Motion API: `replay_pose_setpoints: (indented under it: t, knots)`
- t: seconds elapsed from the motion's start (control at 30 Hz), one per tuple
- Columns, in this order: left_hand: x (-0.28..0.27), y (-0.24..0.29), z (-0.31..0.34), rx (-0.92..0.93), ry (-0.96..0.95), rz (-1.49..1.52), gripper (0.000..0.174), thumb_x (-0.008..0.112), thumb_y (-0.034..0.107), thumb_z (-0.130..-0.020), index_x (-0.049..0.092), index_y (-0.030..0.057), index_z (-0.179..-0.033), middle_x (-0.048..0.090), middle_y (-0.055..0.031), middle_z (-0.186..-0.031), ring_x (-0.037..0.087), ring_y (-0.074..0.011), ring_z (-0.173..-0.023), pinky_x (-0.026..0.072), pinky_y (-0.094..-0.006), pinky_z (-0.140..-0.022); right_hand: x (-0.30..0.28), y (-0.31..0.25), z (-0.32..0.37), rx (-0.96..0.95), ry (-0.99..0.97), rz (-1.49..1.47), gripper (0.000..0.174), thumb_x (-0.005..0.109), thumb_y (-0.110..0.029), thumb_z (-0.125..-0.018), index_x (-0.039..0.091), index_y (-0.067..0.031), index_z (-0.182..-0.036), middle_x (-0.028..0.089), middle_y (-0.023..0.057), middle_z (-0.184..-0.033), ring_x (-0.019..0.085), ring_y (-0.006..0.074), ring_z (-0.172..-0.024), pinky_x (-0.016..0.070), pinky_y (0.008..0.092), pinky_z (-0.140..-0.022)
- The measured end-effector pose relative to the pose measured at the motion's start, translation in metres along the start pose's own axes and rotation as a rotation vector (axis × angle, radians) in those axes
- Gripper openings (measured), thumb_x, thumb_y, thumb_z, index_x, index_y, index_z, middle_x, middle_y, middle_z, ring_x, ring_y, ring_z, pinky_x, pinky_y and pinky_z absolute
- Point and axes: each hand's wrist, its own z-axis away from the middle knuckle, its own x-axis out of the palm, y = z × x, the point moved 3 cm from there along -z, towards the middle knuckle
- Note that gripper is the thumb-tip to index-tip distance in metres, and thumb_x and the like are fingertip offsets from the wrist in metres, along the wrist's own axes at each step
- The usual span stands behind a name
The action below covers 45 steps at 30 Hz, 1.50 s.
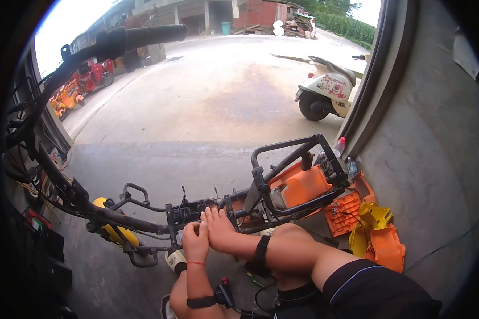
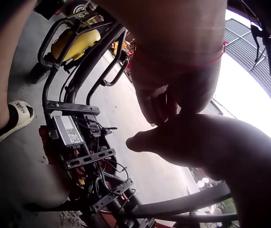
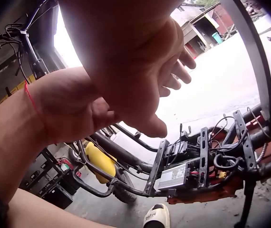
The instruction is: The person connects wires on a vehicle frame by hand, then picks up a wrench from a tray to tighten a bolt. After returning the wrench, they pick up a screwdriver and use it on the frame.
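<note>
We hold our left hand (image 1: 196, 244), fingers loosely curled, beside our right hand (image 1: 221, 232), fingers nearly straight, both gripping nothing, over the black vehicle frame (image 1: 143, 225) across the lower centre.

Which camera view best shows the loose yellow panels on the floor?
The head view: the yellow panels lie in plain sight among orange ones. Neither wrist view shows them.

Grey concrete floor (image 1: 143, 173) under orange panels (image 1: 387, 250), yellow panels (image 1: 377, 216) and two bottles (image 1: 352, 168).
</note>
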Motion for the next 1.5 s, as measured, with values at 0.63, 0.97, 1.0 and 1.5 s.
replay_pose_setpoints:
  t: [0.63, 0.97, 1.0, 1.5]
  knots:
    - [-0.001, -0.018, -0.008, 0.006, 0.072, -0.161, 0.025, 0.068, 0.022, -0.093, 0.066, -0.0019, -0.09, 0.068, -0.0137, -0.083, 0.064, -0.0272, -0.075, 0.0516, -0.0388, -0.073, 0.016, -0.017, -0.007, -0.033, -0.124, 0.075, 0.067, 0.048, -0.028, -0.096, 0.032, 0.0089, -0.15, 0.035, 0.0284, -0.155, 0.034, 0.0397, -0.142, 0.026, 0.0482, -0.114]
    - [-0.016, -0.001, -0.004, 0.109, 0.124, -0.067, 0.021, 0.067, 0.019, -0.091, 0.064, -0.0018, -0.088, 0.063, -0.0137, -0.086, 0.062, -0.0276, -0.077, 0.0502, -0.0399, -0.072, 0.011, -0.022, -0.004, -0.092, 0.002, 0.008, 0.07, 0.054, -0.026, -0.091, 0.034, 0.0099, -0.148, 0.034, 0.0291, -0.154, 0.036, 0.0408, -0.14, 0.0284, 0.0464, -0.114]
    - [-0.02, 0.0, -0.004, 0.109, 0.125, -0.067, 0.021, 0.067, 0.019, -0.091, 0.064, -0.0018, -0.088, 0.063, -0.0137, -0.086, 0.062, -0.0276, -0.077, 0.0502, -0.0399, -0.072, 0.01, -0.022, -0.003, -0.115, 0.022, -0.037, 0.07, 0.055, -0.024, -0.09, 0.035, 0.0102, -0.148, 0.034, 0.0296, -0.154, 0.036, 0.0413, -0.139, 0.029, 0.0464, -0.113]
    - [-0.017, 0.01, -0.011, 0.108, 0.173, -0.078, 0.027, 0.067, 0.022, -0.094, 0.067, -0.0031, -0.083, 0.068, -0.0144, -0.079, 0.065, -0.0228, -0.07, 0.0504, -0.0363, -0.066, 0.007, -0.009, -0.008, -0.104, 0.13, -0.101, 0.074, 0.06, -0.032, -0.089, 0.038, 0.0098, -0.145, 0.041, 0.0302, -0.148, 0.043, 0.0421, -0.135, 0.0312, 0.0486, -0.114]
